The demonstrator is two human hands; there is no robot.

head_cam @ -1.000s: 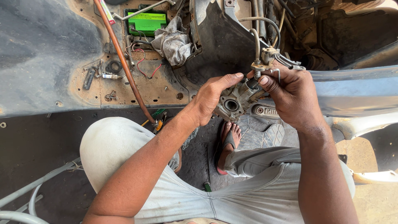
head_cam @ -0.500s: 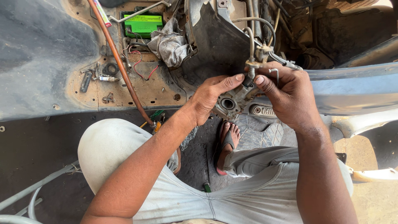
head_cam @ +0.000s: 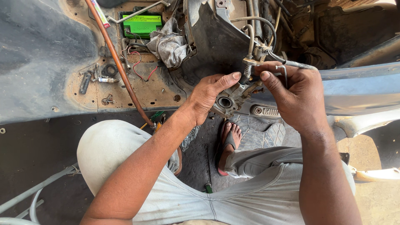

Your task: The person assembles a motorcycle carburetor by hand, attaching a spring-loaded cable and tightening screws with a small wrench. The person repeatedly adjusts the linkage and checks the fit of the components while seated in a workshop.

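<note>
The carburettor [head_cam: 228, 100], a grimy metal body with a round open bore facing me, sits between my two hands in front of the dark scooter body panel [head_cam: 208, 41]. My left hand [head_cam: 206, 98] wraps it from the left, thumb stretched over its top and fingers closed under it. My right hand [head_cam: 298, 98] grips its right side, thumb pressed near the spring and cable fitting [head_cam: 249, 66], a thin bent wire across the fingers. On the rusty floorboard [head_cam: 137, 91], the battery recess holds a green battery [head_cam: 142, 25], with a grey rag [head_cam: 170, 43] just beside it.
</note>
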